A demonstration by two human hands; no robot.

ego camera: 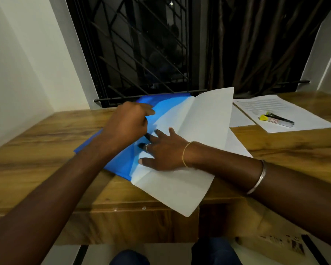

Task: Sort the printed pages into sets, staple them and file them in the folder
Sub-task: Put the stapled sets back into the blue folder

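Both of my hands were at work over the blue plastic folder [117, 163], which lay open on the left-middle of the wooden worktop [46, 146]. My left hand [130, 123] sat on the far side, its fingers curled on the folder's lifted blue cover, though blur hid the exact pinch. My right hand [164, 152] lay just near of it, fingers spread and pressed flat on the white paper pages [199, 121] resting in the folder. These pages overhung the near edge of the worktop, and their far part stood folded up. To the far right, well apart from my hands, a yellow and silver stapler [277, 120] rested on a separate printed sheet [302, 115].
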